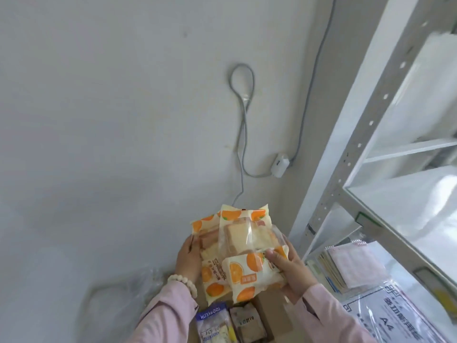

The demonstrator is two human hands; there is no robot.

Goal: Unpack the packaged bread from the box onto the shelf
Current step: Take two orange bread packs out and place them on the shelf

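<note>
Both hands hold a stack of packaged bread [238,246], clear wrappers printed with orange slices, raised above the cardboard box [270,309]. My left hand [189,259] grips the stack's left side. My right hand [288,269] grips its right side, thumb on the top packet. More packets lie in the box below: a blue-labelled one [214,323] and a brown one [247,323]. The white metal shelf [385,219] stands to the right, its glossy board bare near the front edge.
A grey cable and a white adapter [279,165] hang on the wall ahead. The lower shelf carries plastic-wrapped paper packs [353,266] and an A4 pack [395,315]. A crumpled clear plastic bag [123,300] lies left of the box.
</note>
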